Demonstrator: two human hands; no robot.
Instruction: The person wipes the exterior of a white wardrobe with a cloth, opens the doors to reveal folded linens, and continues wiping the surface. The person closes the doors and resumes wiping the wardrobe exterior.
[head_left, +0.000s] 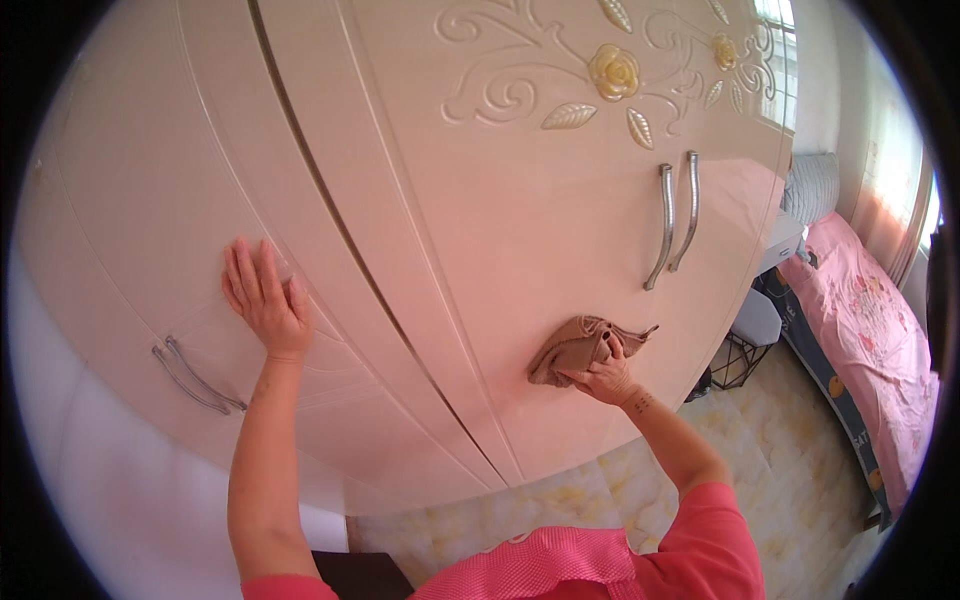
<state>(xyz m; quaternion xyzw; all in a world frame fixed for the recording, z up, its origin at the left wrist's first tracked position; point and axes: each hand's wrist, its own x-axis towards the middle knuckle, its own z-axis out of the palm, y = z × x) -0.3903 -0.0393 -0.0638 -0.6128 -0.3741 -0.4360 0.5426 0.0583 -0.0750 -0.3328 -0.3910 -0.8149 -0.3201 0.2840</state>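
A glossy pale-pink wardrobe (525, 225) fills most of the head view. My right hand (606, 371) presses a brown cloth (571, 349) against its right-hand door, below a pair of curved metal handles (666, 225). Part of the cloth bunches up around my fingers. On the left, my left hand (266, 300) lies flat against another door panel, fingers pointing up and holding nothing. Near it, lower left, is a second pair of metal handles (191, 382). Raised scrollwork with a yellow rose ornament (614, 72) decorates the upper part of the right-hand door.
To the right stands a bed with a pink floral cover (862, 315) and a grey pillow (811, 186). A stool with a grey top and black wire frame (754, 319) is beside it, near a white bedside cabinet (780, 238). Marbled tiles (780, 442) cover the floor.
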